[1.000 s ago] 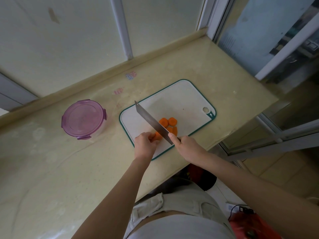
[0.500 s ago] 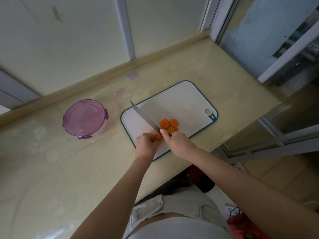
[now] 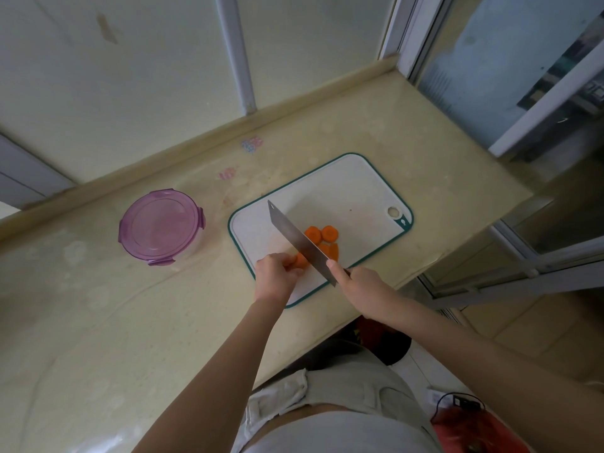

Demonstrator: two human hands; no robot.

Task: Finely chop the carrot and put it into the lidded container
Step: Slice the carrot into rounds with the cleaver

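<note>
A white cutting board [image 3: 343, 191] lies at the near edge of the table [image 3: 98, 322], and the carrot stub [image 3: 300, 260] sits by the board's near left corner, with the left hand [image 3: 274, 273] curling its fingers [image 3: 284, 258] round it. The right hand [image 3: 362, 282] has its fingers wrapped tight on the handle of a knife [image 3: 297, 240], whose broad blade slants toward the board's far left corner just beside the stub's cut end. Round carrot slices [image 3: 322, 235] lie right of the blade near the board's middle, and the lidded container [image 3: 161, 225], purple lid on, stands on the table left of the board, apart from it.
</note>
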